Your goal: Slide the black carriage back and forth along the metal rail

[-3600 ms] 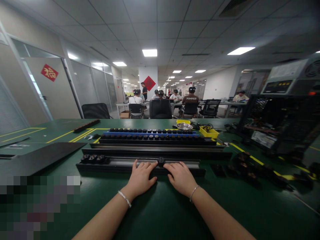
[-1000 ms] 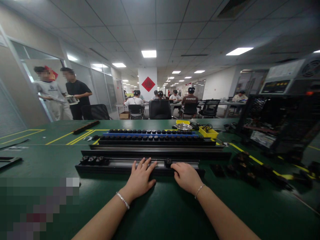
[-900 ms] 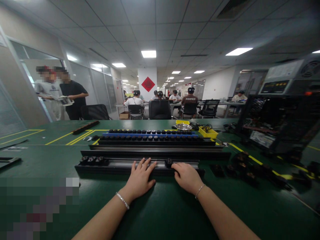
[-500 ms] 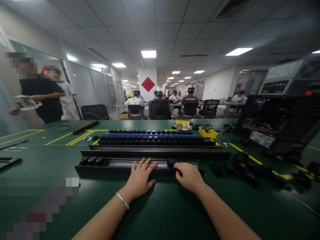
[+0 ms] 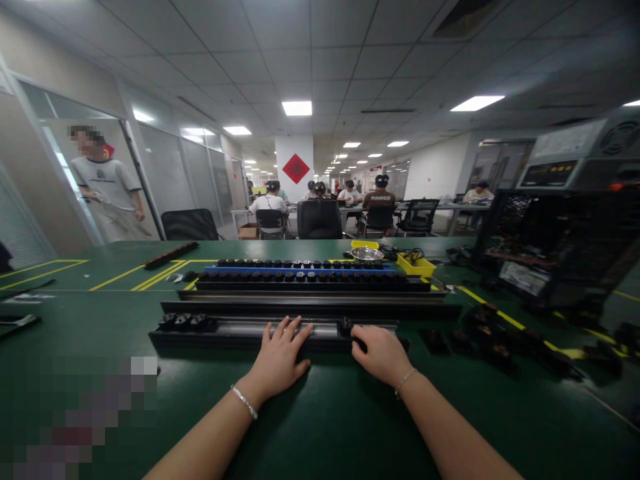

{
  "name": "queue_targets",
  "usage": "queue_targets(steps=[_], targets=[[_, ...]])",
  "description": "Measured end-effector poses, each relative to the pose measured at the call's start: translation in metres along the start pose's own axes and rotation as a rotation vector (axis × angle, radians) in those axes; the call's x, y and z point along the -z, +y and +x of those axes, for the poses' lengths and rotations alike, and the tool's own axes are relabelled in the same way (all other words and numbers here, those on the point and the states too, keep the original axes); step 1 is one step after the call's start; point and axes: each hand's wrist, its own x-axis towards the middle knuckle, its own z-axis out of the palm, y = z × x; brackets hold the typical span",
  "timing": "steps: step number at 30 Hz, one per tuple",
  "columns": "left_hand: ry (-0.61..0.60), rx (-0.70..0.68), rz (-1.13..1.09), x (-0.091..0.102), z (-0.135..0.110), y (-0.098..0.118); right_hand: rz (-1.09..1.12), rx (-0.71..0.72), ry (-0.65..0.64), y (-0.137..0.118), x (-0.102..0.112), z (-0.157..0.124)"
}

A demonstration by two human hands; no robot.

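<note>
A: How does the left hand (image 5: 279, 359) sit?
B: Its grip is open: palm down, fingers spread flat over the near edge of the long rail (image 5: 225, 331), holding nothing.
A: And the right hand (image 5: 383, 353)?
B: Its fingers are curled, with the tips against a small black block (image 5: 345, 326) seated in the rail's silver channel. Whether that grip pinches the block or only presses on it, I cannot tell.
A: Where is the block relative to the 2 hands?
B: Between them, touching the right fingertips and just apart from the left fingers.
A: What lies around?
B: A cluster of blocks (image 5: 183, 321) sits at the rail's left end, well apart from both hands. The rail lies across a green worktop (image 5: 320, 420). Loose black parts (image 5: 500, 340) lie to the right, and loaded rails (image 5: 310, 275) lie behind
</note>
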Motion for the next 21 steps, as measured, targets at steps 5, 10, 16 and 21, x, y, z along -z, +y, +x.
queue_targets(steps=[5,10,16,21], targets=[[0.003,0.001,-0.007,0.000,0.000,0.000,0.023,-0.008,0.096,0.004,-0.002,-0.003],[-0.006,0.008,-0.010,0.001,0.000,0.001,0.115,-0.101,0.237,0.001,-0.008,0.000],[-0.016,0.020,-0.015,0.001,0.001,0.001,0.186,-0.357,0.338,-0.012,-0.020,0.009],[-0.011,0.029,-0.012,0.001,0.002,0.003,0.196,-0.364,0.302,-0.018,-0.022,0.013]])
